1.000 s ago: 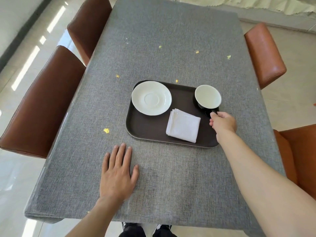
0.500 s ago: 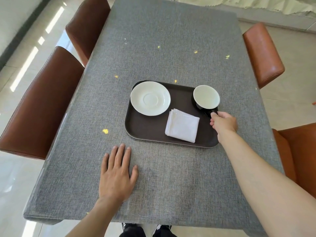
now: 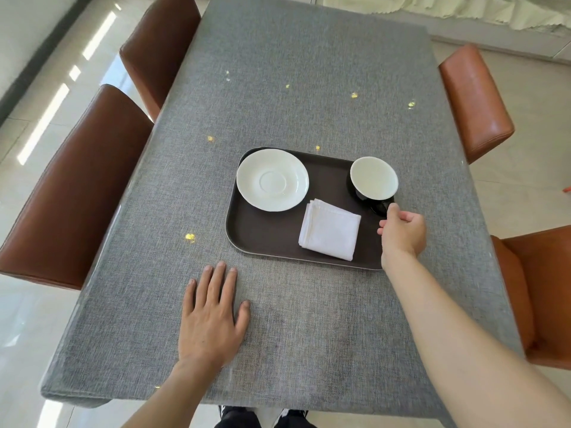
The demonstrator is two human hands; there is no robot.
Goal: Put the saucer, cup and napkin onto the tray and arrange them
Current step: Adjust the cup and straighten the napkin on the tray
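**Cup sitting at the tray's edge, handle pinched**

All three pieces are lying on the tray (image 3: 265,239): the saucer (image 3: 272,180) in the far left corner, the napkin (image 3: 330,228) folded near the front, just beside the saucer's rim, and the cup (image 3: 374,182) at the far right, apart from the saucer. So the loading looks done, and I judge what is left is arranging, most likely getting the cup onto the saucer.

The right hand (image 3: 403,231) is reaching in over the tray's right edge, its fingers (image 3: 392,211) closing narrowly on the cup's dark handle. Whether the grip is firm I cannot tell; the handle is mostly hidden behind the thumb. The left hand (image 3: 213,316) is lying flat on the table (image 3: 309,88), fingers spread, holding nothing and not touching the tray.

That is where I am seeing the trouble. The cup is sitting right by the tray's raised lip, overhanging it from where I stand. A pull on the handle could tip it against that lip or drag it off onto the cloth. With nothing steadying the tray, a sideways tug could also slide the whole tray. And carrying the cup across to the saucer is taking it close over the napkin's far corner; coming in low, it could catch the fold and rumple it. A pinch on the handle alone is letting the cup swing, so it may land off-centre and clink on the saucer.
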